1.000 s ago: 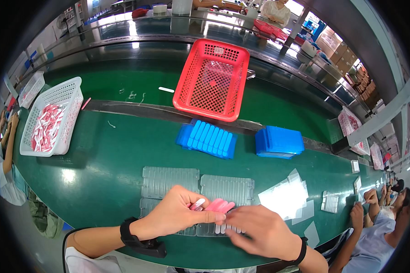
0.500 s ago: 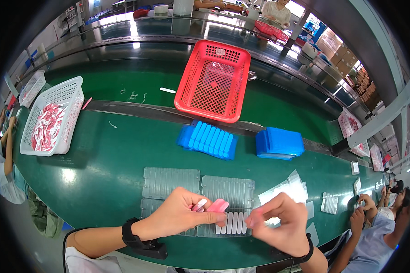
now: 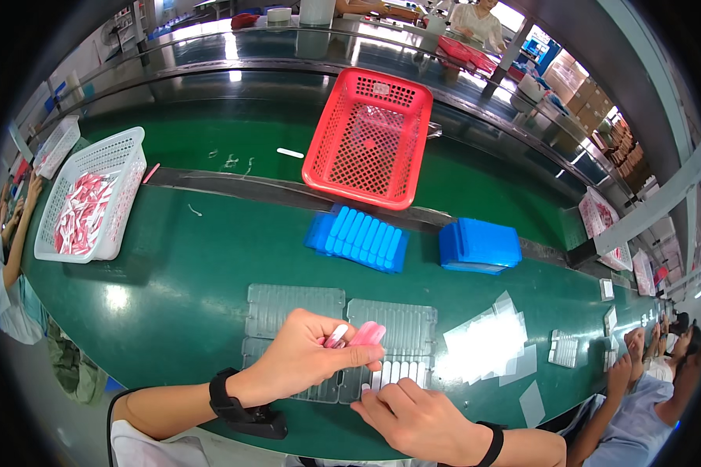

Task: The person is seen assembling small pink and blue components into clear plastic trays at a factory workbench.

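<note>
Left hand [image 3: 297,359], fingers pinching flat pink rounded strips [image 3: 368,334]: slacken, they could spill! Right hand [image 3: 419,420], grip unclear, might jog flat white strips [image 3: 395,372].

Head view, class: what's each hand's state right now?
Left hand: closed, holding flat pink-and-white strips.
Right hand: fingers curled by flat white strips in a clear plastic tray; grip cannot be told.

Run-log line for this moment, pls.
left hand: holding pink strips; right hand: at near edge of clear tray; white strips: side by side in tray; red basket: beyond ridged blue stack
</note>
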Tool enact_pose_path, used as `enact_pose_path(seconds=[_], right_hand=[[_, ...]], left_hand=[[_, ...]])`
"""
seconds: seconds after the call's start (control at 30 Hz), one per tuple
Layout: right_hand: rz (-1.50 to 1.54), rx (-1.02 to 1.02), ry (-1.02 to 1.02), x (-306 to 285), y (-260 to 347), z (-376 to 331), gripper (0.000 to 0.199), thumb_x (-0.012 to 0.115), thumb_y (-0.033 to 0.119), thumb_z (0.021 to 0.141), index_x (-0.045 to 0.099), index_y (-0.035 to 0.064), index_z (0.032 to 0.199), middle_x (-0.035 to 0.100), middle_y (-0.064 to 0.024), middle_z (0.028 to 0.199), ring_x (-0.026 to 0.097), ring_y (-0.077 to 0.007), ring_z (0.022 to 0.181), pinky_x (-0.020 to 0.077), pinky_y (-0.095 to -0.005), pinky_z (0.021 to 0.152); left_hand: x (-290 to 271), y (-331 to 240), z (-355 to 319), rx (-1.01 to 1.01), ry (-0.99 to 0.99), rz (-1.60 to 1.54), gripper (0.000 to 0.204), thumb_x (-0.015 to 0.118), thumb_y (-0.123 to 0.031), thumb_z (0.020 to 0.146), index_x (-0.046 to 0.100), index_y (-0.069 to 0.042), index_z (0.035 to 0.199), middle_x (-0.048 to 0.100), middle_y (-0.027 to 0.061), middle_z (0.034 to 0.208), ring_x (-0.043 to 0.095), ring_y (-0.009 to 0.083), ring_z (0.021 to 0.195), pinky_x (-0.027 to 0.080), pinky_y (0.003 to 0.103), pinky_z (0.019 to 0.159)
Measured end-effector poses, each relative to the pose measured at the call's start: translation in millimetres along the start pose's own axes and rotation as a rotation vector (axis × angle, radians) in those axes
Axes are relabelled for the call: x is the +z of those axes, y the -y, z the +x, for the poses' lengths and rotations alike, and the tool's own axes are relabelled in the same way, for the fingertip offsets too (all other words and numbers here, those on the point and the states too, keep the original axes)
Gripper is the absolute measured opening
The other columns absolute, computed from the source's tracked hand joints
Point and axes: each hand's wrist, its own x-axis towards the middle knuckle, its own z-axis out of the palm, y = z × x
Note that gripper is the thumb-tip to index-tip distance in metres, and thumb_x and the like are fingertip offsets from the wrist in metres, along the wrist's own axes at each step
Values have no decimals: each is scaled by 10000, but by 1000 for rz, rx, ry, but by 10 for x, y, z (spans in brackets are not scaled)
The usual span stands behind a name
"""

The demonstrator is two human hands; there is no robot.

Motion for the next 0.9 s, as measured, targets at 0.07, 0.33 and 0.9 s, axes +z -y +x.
enact_pose_path(seconds=[0.07, 0.33, 0.9], right_hand=[[5, 12, 4, 5, 14, 10, 216, 673, 196, 871, 650, -1, 956, 542, -73, 832, 565, -215, 758, 493, -299, 564], [-41, 86, 126, -135, -83, 141, 446, 824, 341, 796, 692, 22, 1079, 513, 0, 831, 526, -138, 721, 456, -266, 518], [844, 480, -99, -311, -436, 164, 154, 726, 44, 894, 719, 1, 1041, 739, -100, 909, 683, -153, 727, 527, -257, 584]], left_hand=[[-2, 6, -7, 19, 4, 7, 154, 740, -123, 929, 745, 27, 893, 760, 73, 843, 357, -10, 492, 238, 216, 402], [-21, -10, -24, -8, 26, 4, 193, 742, -160, 937, 764, 32, 950, 745, 30, 814, 549, 0, 673, 395, 207, 536], [-18, 69, -2, 136, 147, 165, 333, 797, -236, 902, 687, 24, 723, 577, -41, 630, 390, -5, 559, 297, 235, 483]])
